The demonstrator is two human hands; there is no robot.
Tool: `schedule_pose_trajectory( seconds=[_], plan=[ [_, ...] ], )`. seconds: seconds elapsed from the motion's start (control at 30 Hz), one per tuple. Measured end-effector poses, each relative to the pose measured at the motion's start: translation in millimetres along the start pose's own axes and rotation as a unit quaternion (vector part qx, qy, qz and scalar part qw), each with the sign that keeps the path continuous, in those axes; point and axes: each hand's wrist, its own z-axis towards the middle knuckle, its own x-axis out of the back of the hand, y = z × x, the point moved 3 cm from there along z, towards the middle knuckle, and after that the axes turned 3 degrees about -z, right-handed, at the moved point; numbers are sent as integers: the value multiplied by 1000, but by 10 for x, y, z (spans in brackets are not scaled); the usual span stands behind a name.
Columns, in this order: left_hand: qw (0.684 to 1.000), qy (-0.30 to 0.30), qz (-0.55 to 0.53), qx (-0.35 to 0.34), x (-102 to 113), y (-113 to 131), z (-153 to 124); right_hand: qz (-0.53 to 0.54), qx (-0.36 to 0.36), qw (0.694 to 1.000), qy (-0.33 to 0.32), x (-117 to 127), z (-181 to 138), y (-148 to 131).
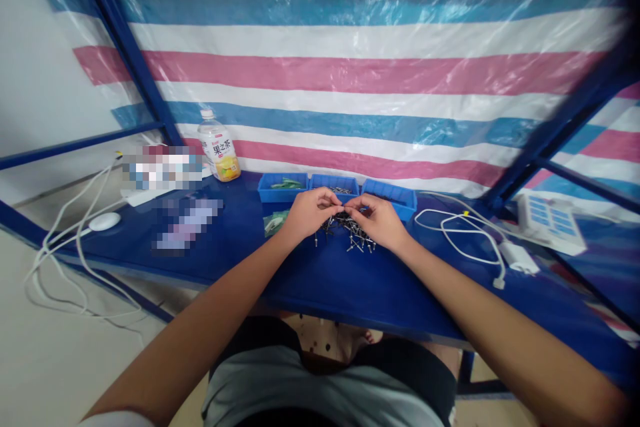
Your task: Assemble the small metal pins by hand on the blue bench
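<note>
My left hand (316, 213) and my right hand (376, 219) meet fingertip to fingertip above the desk. Both are closed in a pinch. What sits between the fingertips is small and dark, and I cannot make out its kind. Right beneath them lies a loose pile of slim black and silver metal pieces (356, 235) that look like rivets. Just behind the hands stand three blue bins in a row. The left bin (283, 195) holds something green, and the middle bin (334, 181) holds small metal pieces. My right hand partly covers the right bin (400, 200).
A green and clear packet (276, 221) lies left of my left hand. Farther left stand a drink bottle (220, 147) and blurred-out items. White cables and a charger (520, 257) lie at right, near a power strip (550, 223). Blue frame bars flank the desk (320, 287).
</note>
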Motion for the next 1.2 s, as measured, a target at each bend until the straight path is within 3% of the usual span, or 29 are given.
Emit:
schedule_pose_trajectory(
  seconds=[0.33, 0.5, 0.63, 0.93, 1.2],
  plan=[
    [998, -9, -67, -6, -34, 30, 15, -23, 5, 999, -35, -37, -20, -26],
    [999, -21, -29, 4, -26, 51, 15, 80, -50, 995, -43, -66, -17, 29],
    [999, -24, 25, -34, -1, 64, 18, 149, -80, 984, -63, -123, -30, 33],
    [998, -34, -17, -39, 4, 71, 22, 160, -69, 983, -63, -108, -29, -36],
    [998, -42, -8, -54, 11, 110, 33, 214, -111, 968, -71, -122, -23, -15]
  ],
)
